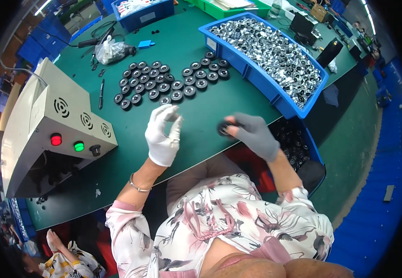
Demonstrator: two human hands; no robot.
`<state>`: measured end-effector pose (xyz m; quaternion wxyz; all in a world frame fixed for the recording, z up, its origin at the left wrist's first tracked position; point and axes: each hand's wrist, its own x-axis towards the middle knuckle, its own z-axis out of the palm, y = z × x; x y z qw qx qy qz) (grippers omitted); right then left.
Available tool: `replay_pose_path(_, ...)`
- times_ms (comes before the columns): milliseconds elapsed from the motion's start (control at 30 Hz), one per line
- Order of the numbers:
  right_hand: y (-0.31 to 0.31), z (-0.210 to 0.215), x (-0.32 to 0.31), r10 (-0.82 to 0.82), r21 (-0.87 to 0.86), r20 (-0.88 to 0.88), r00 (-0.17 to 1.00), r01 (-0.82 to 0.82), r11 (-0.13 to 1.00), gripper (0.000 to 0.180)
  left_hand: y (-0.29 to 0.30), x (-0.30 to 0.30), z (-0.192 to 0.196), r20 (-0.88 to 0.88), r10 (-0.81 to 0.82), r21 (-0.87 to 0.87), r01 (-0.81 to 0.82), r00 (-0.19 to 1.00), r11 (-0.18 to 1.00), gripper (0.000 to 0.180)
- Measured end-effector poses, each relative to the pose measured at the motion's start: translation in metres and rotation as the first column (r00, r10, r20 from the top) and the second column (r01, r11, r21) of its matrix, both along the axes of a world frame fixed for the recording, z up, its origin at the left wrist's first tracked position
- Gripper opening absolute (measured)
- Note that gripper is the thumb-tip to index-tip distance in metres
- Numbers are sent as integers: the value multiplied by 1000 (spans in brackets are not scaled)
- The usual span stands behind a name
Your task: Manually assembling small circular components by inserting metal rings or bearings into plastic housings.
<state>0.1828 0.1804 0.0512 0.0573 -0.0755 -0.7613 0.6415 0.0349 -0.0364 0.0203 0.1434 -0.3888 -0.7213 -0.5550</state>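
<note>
My right hand (255, 135), in a grey glove with bare fingertips, grips a small black wheel (222, 129) between thumb and fingers above the table's near edge. Motion blurs that wheel a little. To its left, my left hand (162, 135) wears a white glove. Its fingers and thumb curve toward each other with a gap between them, and I see nothing held there. Just beyond the left fingertips stand several black wheels (177, 95) with metallic centres, set close together on the green table (131, 125).
A blue bin (261, 83) full of small silver metal parts stands at the right. Below it, another blue bin (319, 162) holds black parts. A beige machine (66, 116) with red and green buttons occupies the left. A pen (101, 94) and a plastic bag (111, 50) lie farther back.
</note>
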Motion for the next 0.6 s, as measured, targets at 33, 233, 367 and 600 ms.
replay_pose_path(33, 19, -3, 19, 34, 143, 25, 999, -37, 989, 24, -1, -3, -4, 1, -2, 8, 2, 1000, 1000, 30)
replay_pose_path(233, 78, -14, 111, -299, 865, 72, 951, 90, 493, 25, 2, -6, -14, 225, -104, 1, 107, 969, 994, 23)
replay_pose_path(367, 51, 14, 86, -289, 816, -98, 952, 243, 524, 22, 7, -6, -16, 334, -119, 54, 107, 935, 993, 22)
replay_pose_path(600, 3, 16, -176, 124, 736, -325, 938, 169, 655, 21, 1, -11, -16, 560, -193, 143, 135, 806, 980, 14)
